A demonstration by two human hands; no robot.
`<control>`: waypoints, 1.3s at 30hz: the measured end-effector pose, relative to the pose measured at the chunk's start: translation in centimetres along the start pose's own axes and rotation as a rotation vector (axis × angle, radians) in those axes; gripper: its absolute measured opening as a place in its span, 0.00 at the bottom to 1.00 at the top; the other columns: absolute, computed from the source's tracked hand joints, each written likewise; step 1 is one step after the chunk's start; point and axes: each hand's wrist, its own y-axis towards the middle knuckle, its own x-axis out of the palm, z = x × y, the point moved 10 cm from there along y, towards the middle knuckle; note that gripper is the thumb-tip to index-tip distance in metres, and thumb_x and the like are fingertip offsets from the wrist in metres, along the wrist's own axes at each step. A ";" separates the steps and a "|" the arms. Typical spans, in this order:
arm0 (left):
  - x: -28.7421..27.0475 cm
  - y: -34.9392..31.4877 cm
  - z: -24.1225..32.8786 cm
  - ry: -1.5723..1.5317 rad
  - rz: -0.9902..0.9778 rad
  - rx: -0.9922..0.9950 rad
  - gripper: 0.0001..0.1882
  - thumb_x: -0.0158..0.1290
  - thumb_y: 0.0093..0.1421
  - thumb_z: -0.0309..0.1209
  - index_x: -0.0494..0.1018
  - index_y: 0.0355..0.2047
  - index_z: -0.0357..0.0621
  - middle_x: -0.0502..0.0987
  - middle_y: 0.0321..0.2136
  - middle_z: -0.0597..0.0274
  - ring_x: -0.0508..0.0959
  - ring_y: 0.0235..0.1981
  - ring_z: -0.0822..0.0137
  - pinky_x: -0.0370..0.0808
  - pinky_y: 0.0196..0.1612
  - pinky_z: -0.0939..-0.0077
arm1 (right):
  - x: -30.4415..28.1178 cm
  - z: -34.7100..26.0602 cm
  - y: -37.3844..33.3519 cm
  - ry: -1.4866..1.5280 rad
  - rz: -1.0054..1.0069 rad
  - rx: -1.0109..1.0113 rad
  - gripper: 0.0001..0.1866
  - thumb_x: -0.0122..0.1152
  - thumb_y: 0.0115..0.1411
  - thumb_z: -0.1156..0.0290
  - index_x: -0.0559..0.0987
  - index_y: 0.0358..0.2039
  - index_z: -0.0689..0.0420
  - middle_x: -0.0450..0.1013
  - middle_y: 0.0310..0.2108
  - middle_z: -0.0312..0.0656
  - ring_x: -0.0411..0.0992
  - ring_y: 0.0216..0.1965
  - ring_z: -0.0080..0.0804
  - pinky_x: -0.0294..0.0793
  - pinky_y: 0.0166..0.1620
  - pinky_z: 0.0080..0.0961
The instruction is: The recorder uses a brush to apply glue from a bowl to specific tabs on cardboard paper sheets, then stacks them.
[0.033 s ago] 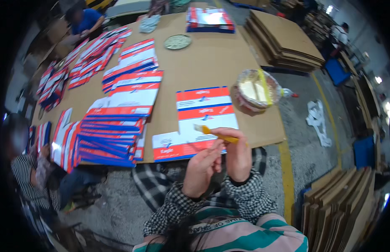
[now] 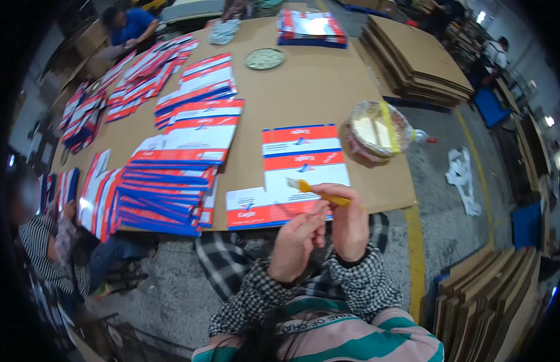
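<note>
My right hand [image 2: 351,232] is closed on a yellow-handled brush [image 2: 319,191], its pale bristles pointing left above the printed sheet. Close beside it, my left hand [image 2: 295,244] has its fingers bent and pressed together; whether anything is between them is hidden. Beneath and beyond both hands lies a flat red, white and blue cardboard box blank [image 2: 307,175], partly covered by the brush. To its right stands a round plastic-lined tub [image 2: 365,149] with pale contents and a yellow strip across its top.
Fanned stacks of matching box blanks [image 2: 165,196] cover the table's left side. A round lid [image 2: 264,58] and another stack [image 2: 312,30] lie farther back. Brown cardboard sheets [image 2: 416,54] are piled at the far right, more [image 2: 491,295] at lower right. Co-workers sit at the left.
The whole view has shifted slightly, with the table and its contents appearing a little farther right. My hands keep nearly the same pose, and the brush stays in the right one.
</note>
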 end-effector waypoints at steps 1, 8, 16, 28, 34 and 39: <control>-0.3 0.1 -0.2 -0.011 0.004 -0.005 0.11 0.46 0.58 0.31 0.69 0.36 0.36 0.65 0.24 0.67 0.65 0.25 0.75 0.62 0.28 0.82 | 0.2 0.0 0.1 -0.019 -0.018 -0.002 0.26 0.25 0.65 0.54 0.66 0.41 0.64 0.67 0.42 0.54 0.68 0.30 0.29 0.68 0.36 0.23; -0.3 -0.1 0.3 -0.068 0.011 -0.002 0.10 0.43 0.60 0.32 0.66 0.34 0.36 0.65 0.24 0.67 0.65 0.25 0.74 0.62 0.30 0.80 | 0.8 -0.2 0.5 0.051 -0.072 -0.019 0.26 0.27 0.65 0.54 0.66 0.41 0.65 0.66 0.43 0.54 0.68 0.33 0.28 0.66 0.37 0.21; -0.4 0.3 0.1 -0.103 -0.058 0.015 0.17 0.44 0.60 0.31 0.66 0.47 0.35 0.67 0.27 0.69 0.66 0.28 0.78 0.63 0.31 0.85 | 1.0 0.0 0.4 -0.058 -0.081 -0.021 0.29 0.29 0.63 0.50 0.66 0.43 0.65 0.66 0.44 0.52 0.68 0.35 0.29 0.67 0.38 0.23; -1.4 0.4 -0.3 -0.063 0.005 0.025 0.10 0.47 0.59 0.34 0.68 0.29 0.39 0.68 0.23 0.65 0.67 0.22 0.76 0.65 0.27 0.84 | 1.1 0.6 0.1 -0.090 -0.079 -0.045 0.25 0.28 0.65 0.55 0.66 0.43 0.63 0.65 0.46 0.55 0.67 0.35 0.30 0.65 0.38 0.25; -2.2 0.6 -0.2 -0.037 0.050 0.009 0.09 0.47 0.57 0.32 0.69 0.26 0.39 0.67 0.19 0.66 0.66 0.18 0.76 0.64 0.22 0.83 | 1.2 0.6 0.0 -0.139 -0.093 -0.068 0.24 0.28 0.65 0.56 0.66 0.44 0.63 0.65 0.46 0.54 0.68 0.35 0.30 0.65 0.39 0.24; -2.2 0.3 -0.1 -0.103 0.063 0.052 0.08 0.46 0.56 0.30 0.69 0.26 0.37 0.67 0.20 0.64 0.66 0.18 0.74 0.64 0.23 0.82 | 1.4 0.5 -0.1 -0.153 -0.102 -0.080 0.24 0.28 0.64 0.55 0.66 0.44 0.62 0.65 0.46 0.54 0.68 0.35 0.30 0.65 0.40 0.25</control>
